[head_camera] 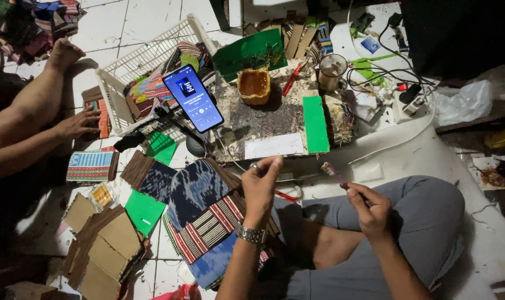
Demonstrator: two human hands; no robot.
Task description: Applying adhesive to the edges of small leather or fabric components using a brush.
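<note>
My left hand (261, 186) is raised over my lap with a watch on the wrist and a ring on one finger; its fingertips pinch together, and whether anything small sits between them I cannot tell. My right hand (369, 208) grips a thin brush (335, 173) with purple-pink bristles, its head pointing up and left toward the work board (263, 119). On that stained board lie a green card (315, 124), a white card (273, 146) and an orange-brown bowl of glue (253, 86).
A phone (193, 98) on a stand shows a lit screen. A white basket (131, 66) holds woven cloth. Patterned fabric covers (200, 191) and cardboard pieces (105, 247) lie at left. Another person's hand (77, 123) rests on the floor. A mug (332, 72), cables and a plastic bag (463, 103) sit at right.
</note>
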